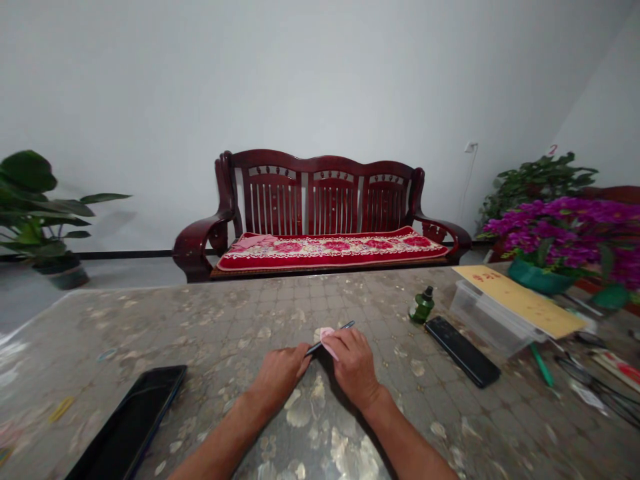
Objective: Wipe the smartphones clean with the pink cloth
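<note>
A slim dark pen (314,348) is held at a slant above the patterned tabletop, its far end pointing away to the right. My left hand (281,375) is closed round its near end. Pressed about the middle of the pen is a small pink cloth (327,339), pinched in the fingers of my right hand (353,365). Part of the cloth is hidden under those fingers. Both hands are close together over the middle of the table.
A tablet (131,420) lies at the left on the tablecloth (200,320). To the right are a green bottle (423,307), a black phone (463,351), a clear plastic box (483,319) under a yellow envelope (520,300), and purple flowers (565,230). A wooden bench (320,167) stands behind.
</note>
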Action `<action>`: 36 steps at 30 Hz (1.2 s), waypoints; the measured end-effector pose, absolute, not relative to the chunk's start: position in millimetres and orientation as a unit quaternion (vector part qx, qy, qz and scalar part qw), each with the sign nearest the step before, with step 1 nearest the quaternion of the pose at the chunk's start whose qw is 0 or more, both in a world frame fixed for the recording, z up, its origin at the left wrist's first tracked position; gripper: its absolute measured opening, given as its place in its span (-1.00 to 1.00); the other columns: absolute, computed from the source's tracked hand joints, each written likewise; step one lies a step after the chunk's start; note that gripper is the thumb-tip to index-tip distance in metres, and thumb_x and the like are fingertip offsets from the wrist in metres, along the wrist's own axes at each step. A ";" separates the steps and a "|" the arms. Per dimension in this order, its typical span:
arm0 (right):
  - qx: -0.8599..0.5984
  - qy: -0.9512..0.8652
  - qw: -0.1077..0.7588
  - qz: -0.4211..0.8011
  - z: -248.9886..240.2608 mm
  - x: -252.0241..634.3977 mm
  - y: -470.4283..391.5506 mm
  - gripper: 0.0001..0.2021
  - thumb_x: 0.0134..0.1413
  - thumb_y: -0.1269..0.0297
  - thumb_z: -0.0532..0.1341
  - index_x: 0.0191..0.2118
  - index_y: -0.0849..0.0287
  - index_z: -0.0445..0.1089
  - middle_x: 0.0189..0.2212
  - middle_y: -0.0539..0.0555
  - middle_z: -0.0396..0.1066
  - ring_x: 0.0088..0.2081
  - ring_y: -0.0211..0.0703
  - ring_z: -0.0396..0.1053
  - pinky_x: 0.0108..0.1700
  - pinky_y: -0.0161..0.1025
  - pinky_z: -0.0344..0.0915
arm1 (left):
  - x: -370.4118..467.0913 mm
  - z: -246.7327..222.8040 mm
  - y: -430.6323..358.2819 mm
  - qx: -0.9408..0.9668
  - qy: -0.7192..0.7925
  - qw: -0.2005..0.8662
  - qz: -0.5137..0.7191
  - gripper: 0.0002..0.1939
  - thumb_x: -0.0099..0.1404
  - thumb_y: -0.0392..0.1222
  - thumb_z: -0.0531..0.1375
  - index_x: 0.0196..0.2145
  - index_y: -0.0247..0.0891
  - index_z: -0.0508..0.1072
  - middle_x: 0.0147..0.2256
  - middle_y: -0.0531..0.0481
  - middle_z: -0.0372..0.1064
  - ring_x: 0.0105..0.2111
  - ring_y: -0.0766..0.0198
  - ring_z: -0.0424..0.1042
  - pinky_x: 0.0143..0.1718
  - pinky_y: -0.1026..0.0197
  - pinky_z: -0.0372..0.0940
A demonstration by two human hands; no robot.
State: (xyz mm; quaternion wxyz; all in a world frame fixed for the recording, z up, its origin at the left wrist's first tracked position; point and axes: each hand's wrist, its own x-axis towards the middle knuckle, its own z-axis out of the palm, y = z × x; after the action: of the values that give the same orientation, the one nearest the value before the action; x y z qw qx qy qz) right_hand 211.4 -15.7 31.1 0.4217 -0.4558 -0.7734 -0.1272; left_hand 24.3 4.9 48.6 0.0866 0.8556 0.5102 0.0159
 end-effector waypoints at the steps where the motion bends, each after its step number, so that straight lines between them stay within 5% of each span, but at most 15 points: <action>1: -0.472 -0.760 0.427 -0.132 30.6 217.7 -13.0 -0.83 0.29 0.41 0.15 -0.13 0.08 0.47 -0.28 0.08 0.45 -0.23 -0.08 0.29 -0.19 -0.18 0.17 | 24.0 48.2 4.9 0.855 0.511 0.087 0.015 -0.74 0.52 -0.14 -0.03 -0.07 -0.22 0.43 -0.22 -0.11 0.58 -0.18 0.06 0.58 -0.22 0.19 0.35; 9: -0.549 -0.687 0.468 -0.081 18.0 253.3 1.7 -0.64 0.16 0.58 0.06 -0.10 0.07 0.49 -0.25 0.08 0.42 -0.18 -0.07 0.30 -0.13 -0.18 0.24 | 24.9 49.5 4.4 0.857 0.507 0.088 0.005 -0.75 0.52 -0.16 -0.03 -0.08 -0.22 0.43 -0.22 -0.12 0.57 -0.19 0.05 0.57 -0.24 0.20 0.35; 30: -0.555 -0.544 0.612 0.147 -6.4 246.3 16.0 -0.80 0.14 0.22 0.20 -0.24 0.12 0.56 -0.29 0.09 0.50 -0.21 -0.09 0.43 -0.15 -0.20 0.35 | 29.7 38.3 -1.9 0.724 0.607 0.287 0.156 -0.73 0.44 -0.18 0.03 -0.08 -0.27 0.48 -0.28 -0.04 0.58 -0.24 0.16 0.55 -0.20 0.24 0.29; 36: -0.531 -0.559 0.598 0.218 -7.0 222.8 7.3 -0.83 0.09 0.20 0.25 -0.29 0.12 0.57 -0.34 0.07 0.50 -0.27 -0.10 0.44 -0.20 -0.22 0.36 | 27.5 24.7 -4.0 0.718 0.587 0.301 0.223 -0.55 0.29 -0.28 0.12 0.14 -0.25 0.37 0.04 -0.13 0.48 0.02 0.08 0.46 0.05 0.12 0.26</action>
State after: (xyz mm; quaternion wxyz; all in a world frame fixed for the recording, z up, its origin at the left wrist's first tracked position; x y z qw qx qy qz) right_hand 222.8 7.3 -7.0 0.5984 -0.5310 -0.5588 0.2185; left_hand 27.5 -4.0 24.7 0.3013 0.7177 0.5871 0.2226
